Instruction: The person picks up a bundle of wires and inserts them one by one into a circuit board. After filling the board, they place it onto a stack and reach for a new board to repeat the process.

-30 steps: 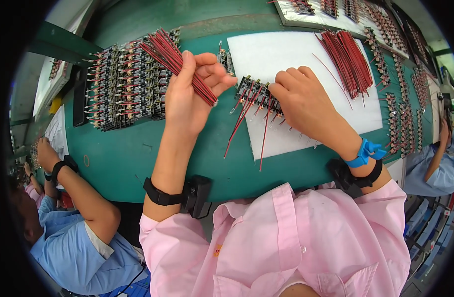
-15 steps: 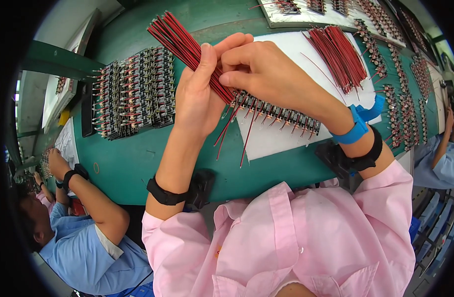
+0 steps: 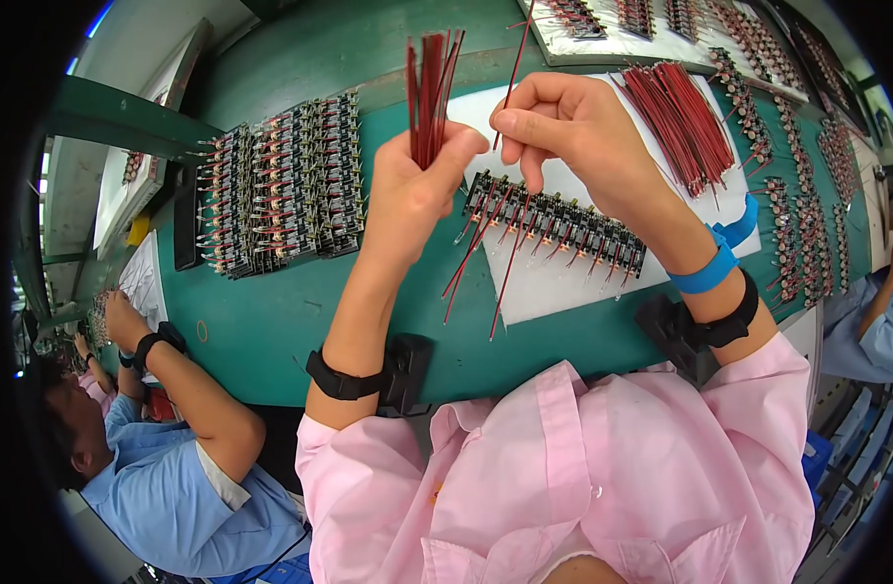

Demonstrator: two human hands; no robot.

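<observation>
My left hand is closed around a bundle of red and black wires, which stands upright out of the fist. To its right, my right hand pinches a thin dark red wire between thumb and fingers, apart from the bundle. Below both hands, a strip of small circuit boards lies slanted across a white foam sheet. Short red and black wires hang from the strip's near side, with longer ones at its left end.
A loose pile of red and black wires rests on the foam at right. Stacked circuit board strips stand at left on the green table. More wired strips lie far right. A co-worker's arm is at left.
My right hand has drawn away from the bundle, up and to the right, with a wire in it. My left hand has turned the bundle from slanted to upright, uncovering the strip's left end.
</observation>
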